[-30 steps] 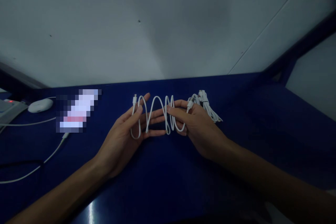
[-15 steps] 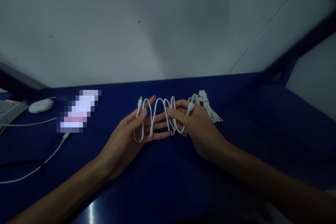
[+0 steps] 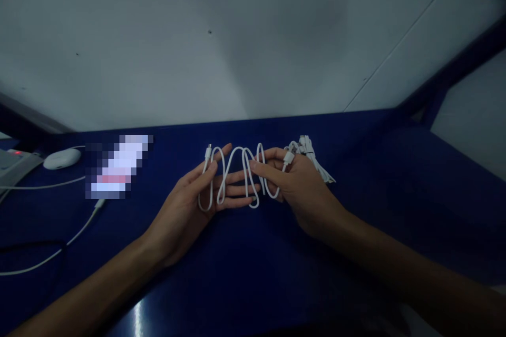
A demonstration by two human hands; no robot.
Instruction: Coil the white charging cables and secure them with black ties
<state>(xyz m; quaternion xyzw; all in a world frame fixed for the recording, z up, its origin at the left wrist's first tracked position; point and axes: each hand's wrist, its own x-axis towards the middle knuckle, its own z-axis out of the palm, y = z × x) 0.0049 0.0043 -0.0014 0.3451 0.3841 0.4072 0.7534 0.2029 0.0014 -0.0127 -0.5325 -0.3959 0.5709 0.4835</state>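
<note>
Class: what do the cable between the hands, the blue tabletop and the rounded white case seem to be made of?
Cable: probably soft plastic or rubber sheathing, smooth and white; it bends in rounded loops.
Blue tabletop: perhaps painted metal or laminate, glossy; a bright streak reflects near the picture's bottom edge.
Rounded white case: likely hard plastic, smooth; its pale, evenly curved shell suggests it.

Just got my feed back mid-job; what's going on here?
A person is holding a loosely looped white cable between both hands above a blue table. The left hand pinches loops near one connector, its other fingers spread behind the coils; the right hand pinches loops near the other end. Just beyond the right hand lies a tied white cable bundle. A white rounded case sits at far left.
</note>
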